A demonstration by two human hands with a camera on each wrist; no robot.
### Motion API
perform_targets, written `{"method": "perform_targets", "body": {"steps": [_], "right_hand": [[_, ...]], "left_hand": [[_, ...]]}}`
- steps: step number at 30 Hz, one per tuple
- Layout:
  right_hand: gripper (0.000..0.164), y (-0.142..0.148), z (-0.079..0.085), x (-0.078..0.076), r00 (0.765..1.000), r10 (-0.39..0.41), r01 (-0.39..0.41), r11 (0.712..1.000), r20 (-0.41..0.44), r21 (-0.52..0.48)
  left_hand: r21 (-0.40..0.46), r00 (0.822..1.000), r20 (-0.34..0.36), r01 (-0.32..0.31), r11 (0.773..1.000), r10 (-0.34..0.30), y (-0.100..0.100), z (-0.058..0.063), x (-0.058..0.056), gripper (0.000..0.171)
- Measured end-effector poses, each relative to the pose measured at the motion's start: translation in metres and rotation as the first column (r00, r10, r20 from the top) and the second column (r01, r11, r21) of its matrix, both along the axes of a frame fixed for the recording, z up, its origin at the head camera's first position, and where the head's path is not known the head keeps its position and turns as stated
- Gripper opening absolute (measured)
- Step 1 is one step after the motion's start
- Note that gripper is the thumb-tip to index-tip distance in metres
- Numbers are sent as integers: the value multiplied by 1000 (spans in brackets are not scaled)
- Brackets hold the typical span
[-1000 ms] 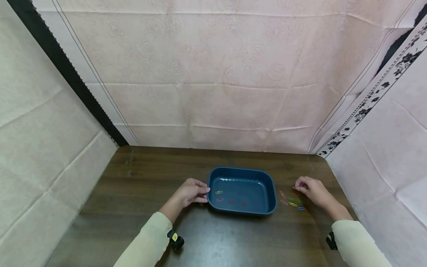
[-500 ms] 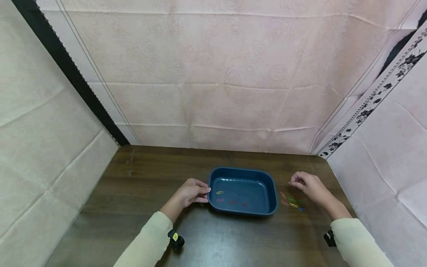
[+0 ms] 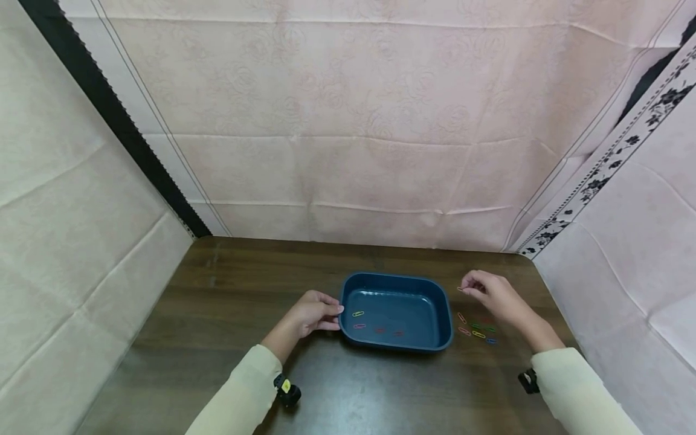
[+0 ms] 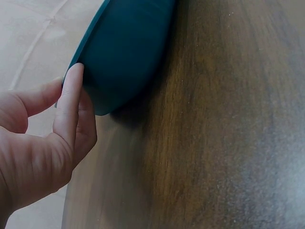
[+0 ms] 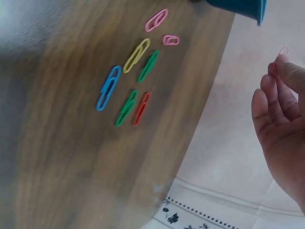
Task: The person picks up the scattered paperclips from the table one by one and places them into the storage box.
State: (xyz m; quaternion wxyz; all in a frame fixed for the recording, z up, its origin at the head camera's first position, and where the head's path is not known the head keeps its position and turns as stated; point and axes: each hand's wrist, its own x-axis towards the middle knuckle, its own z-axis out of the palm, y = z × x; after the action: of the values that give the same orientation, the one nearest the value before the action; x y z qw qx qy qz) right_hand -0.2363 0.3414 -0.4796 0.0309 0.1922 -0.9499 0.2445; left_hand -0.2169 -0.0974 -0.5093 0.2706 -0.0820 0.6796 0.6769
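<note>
Low in the head view, the table (image 3: pixel 337 393) runs up to seven loose paper clips (image 3: pixel 478 334) right of centre. In the right wrist view most slant from lower left to upper right; the smaller pink clip (image 5: pixel 171 40) lies nearly level. Left of centre, the left hand (image 3: pixel 314 312) pinches the left rim of the blue tray (image 3: pixel 394 345), whose long axis runs left to right, with four clips (image 3: pixel 357 313) inside. Slightly farther off, the right hand (image 3: pixel 492 295) pinches a reddish clip (image 5: pixel 284 49) at its fingertips. This clip is outside the tray, near its upper right corner and apart from it; the left hand is at the tray's opposite end. In the head view its long axis seems to point left, trayward; in the right wrist view its free loop points up. Behind hangs a pale cloth (image 3: pixel 348 121).
</note>
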Motion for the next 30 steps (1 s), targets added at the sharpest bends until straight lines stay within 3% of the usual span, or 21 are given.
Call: {"method": "perform_targets", "body": {"steps": [30], "right_hand": [[8, -59, 15, -13, 977, 211, -210, 976, 2, -62]], "left_hand": [[-2, 1000, 8, -1, 1000, 1, 0, -1, -1, 29]]}}
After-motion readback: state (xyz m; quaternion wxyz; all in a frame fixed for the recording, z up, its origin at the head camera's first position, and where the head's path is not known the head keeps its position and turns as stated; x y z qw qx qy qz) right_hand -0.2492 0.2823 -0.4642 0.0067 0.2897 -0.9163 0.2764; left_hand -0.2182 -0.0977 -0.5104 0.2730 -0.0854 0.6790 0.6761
